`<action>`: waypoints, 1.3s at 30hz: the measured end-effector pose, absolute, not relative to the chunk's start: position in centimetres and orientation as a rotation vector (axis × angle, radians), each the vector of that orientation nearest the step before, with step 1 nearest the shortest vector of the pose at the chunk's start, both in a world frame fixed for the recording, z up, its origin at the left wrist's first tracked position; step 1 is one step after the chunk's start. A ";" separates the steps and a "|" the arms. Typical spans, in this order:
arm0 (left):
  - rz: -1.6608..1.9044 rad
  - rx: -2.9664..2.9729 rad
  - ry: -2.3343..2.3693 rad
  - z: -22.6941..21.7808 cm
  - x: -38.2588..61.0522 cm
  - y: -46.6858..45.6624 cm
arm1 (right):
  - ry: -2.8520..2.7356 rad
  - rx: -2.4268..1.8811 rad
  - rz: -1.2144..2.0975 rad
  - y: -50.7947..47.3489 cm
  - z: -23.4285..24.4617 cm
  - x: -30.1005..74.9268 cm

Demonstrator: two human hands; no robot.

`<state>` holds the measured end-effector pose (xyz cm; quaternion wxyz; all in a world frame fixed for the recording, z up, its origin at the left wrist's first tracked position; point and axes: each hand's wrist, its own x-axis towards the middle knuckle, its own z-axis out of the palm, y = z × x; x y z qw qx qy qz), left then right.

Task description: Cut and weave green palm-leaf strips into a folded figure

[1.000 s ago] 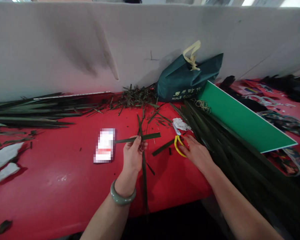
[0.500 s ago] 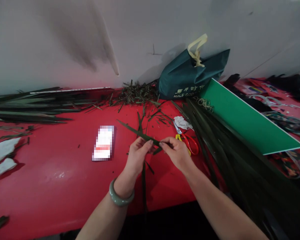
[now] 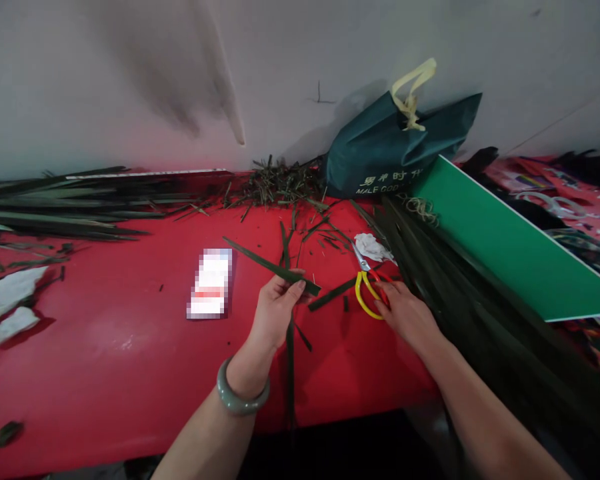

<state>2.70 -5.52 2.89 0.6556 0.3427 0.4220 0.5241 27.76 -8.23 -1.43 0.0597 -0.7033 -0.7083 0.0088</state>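
Observation:
My left hand [image 3: 275, 308], with a green bangle on its wrist, pinches crossed dark green leaf strips [image 3: 275, 268] above the red table [image 3: 105, 347]. One strip runs up to the left, another hangs down toward the table's front edge. My right hand [image 3: 405, 313] rests on the table to the right with its fingers on the yellow and red handles of the scissors [image 3: 369, 287]. A loose short strip [image 3: 331, 294] lies between the two hands.
A phone [image 3: 210, 283] lies left of my left hand. Long leaves [image 3: 70, 210] are piled at the back left and in a heap [image 3: 470, 313] at the right. A teal bag [image 3: 395, 157], a green board [image 3: 510, 243], leaf scraps [image 3: 275, 187] and white paper [image 3: 7, 313] sit around.
My right hand has let go of the strips and moved right onto the scissors. My left hand still holds the crossed strips, slightly shifted.

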 end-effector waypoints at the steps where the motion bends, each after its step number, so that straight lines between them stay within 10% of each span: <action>1: 1.195 0.783 0.965 2.9 2.8 -5.5 | -2.107 -2.149 0.083 -8.0 -1.5 27.9; 13: 1.233 0.778 1.006 3.0 2.5 -5.2 | -1.417 -1.591 0.856 -10.3 1.1 25.2; 39: 1.330 0.755 0.976 3.3 2.2 -5.3 | -2.061 -1.604 0.736 -11.8 3.5 20.7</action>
